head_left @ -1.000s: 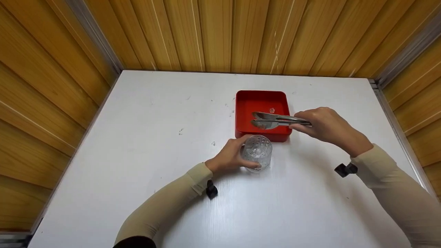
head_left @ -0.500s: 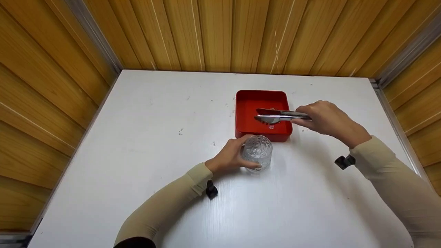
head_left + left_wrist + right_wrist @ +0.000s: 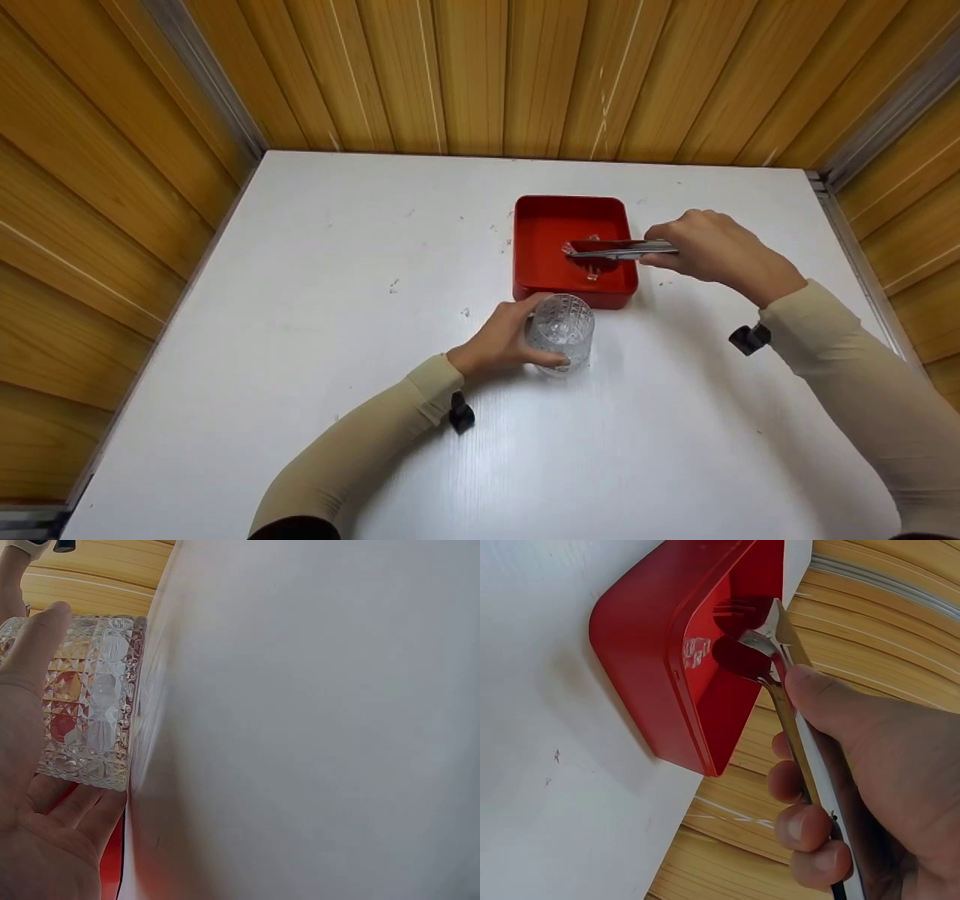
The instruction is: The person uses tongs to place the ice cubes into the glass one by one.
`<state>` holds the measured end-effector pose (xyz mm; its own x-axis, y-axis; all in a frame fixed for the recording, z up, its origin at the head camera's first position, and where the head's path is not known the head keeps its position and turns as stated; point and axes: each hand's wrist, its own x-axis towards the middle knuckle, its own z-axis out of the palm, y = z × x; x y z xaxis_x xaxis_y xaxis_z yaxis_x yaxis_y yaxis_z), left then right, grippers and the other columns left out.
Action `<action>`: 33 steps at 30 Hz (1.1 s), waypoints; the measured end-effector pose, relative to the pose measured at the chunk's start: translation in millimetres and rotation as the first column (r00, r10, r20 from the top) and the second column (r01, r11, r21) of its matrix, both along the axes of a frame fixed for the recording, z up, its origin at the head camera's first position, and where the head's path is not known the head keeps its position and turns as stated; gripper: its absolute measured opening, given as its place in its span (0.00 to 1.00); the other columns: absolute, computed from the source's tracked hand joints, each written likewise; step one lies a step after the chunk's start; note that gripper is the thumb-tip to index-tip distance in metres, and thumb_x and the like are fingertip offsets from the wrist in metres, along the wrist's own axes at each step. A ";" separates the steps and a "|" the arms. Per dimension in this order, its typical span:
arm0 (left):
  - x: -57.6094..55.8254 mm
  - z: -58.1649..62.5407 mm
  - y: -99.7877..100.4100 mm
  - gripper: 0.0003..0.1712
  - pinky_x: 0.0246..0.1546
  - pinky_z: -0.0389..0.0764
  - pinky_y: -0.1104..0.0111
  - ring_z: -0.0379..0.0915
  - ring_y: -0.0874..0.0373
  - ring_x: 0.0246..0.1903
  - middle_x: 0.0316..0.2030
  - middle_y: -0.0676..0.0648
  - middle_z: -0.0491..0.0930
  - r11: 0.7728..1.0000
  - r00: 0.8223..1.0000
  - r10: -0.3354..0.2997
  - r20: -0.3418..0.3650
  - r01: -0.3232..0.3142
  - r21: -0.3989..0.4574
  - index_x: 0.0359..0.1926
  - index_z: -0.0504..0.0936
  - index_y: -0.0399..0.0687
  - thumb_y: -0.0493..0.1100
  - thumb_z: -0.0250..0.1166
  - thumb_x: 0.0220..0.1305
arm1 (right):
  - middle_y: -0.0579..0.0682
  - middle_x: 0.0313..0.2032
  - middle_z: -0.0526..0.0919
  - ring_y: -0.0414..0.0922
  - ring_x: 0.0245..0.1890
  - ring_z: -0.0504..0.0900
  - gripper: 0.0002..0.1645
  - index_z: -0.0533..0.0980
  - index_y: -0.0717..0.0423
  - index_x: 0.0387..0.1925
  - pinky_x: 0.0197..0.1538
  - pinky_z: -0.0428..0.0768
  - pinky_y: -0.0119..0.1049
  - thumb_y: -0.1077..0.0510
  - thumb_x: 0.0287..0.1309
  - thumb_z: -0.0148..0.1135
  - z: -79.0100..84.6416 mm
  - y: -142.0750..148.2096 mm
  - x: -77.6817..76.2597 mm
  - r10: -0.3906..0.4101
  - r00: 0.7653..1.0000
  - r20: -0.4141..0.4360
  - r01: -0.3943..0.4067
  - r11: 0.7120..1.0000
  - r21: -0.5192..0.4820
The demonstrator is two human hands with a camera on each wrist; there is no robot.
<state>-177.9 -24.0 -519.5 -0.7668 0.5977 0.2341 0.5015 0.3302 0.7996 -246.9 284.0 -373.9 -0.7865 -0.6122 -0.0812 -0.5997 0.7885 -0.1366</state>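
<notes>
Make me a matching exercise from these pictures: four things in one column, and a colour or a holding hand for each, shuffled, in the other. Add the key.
Things:
1. glass
2. tongs
3. box
4. table

Colour or holder:
A. held in the right hand
B. red
C. white
D. held in the left hand

Pairs: 1-D, 2-A, 3-B, 4-C

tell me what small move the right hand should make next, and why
Probably squeeze the tongs gently: the right hand holds them reaching into the red box, their ends look apart in the right wrist view, and in the head view a clear piece shows at their tips. I cannot tell whether it is already gripped.
</notes>
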 end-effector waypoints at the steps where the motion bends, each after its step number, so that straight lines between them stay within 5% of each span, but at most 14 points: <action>1: -0.1 0.0 0.0 0.50 0.57 0.78 0.70 0.79 0.60 0.52 0.56 0.49 0.84 1.000 1.000 0.000 -0.006 0.000 -0.001 0.69 0.72 0.48 0.53 0.85 0.46 | 0.43 0.24 0.84 0.42 0.21 0.73 0.09 0.87 0.55 0.40 0.25 0.72 0.38 0.54 0.61 0.74 0.3 0.1 -0.8 -0.001 1.000 0.004 0.001 1.000 0.007; 18: 0.3 -0.8 -0.6 0.50 0.57 0.76 0.73 0.79 0.61 0.52 0.55 0.49 0.84 1.000 1.000 0.008 -0.013 -0.008 -0.006 0.69 0.72 0.49 0.54 0.85 0.46 | 0.46 0.23 0.83 0.46 0.24 0.73 0.08 0.88 0.57 0.37 0.26 0.73 0.39 0.56 0.60 0.74 3.6 -10.4 -5.8 -0.034 0.998 0.062 0.027 0.993 0.118; 33: 0.7 -0.4 -0.5 0.49 0.57 0.77 0.72 0.80 0.60 0.52 0.55 0.48 0.84 1.000 1.000 -0.004 -0.017 0.005 0.015 0.68 0.72 0.48 0.53 0.85 0.47 | 0.46 0.22 0.81 0.46 0.23 0.73 0.10 0.87 0.58 0.34 0.26 0.73 0.40 0.54 0.60 0.74 0.1 -14.2 -5.3 -0.040 0.997 0.061 0.032 0.993 0.116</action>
<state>-177.2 -24.5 -519.9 -0.7599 0.5974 0.2562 0.5166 0.3158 0.7959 -252.2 269.8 -373.8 -0.7989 -0.5671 -0.2001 -0.5635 0.8222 -0.0805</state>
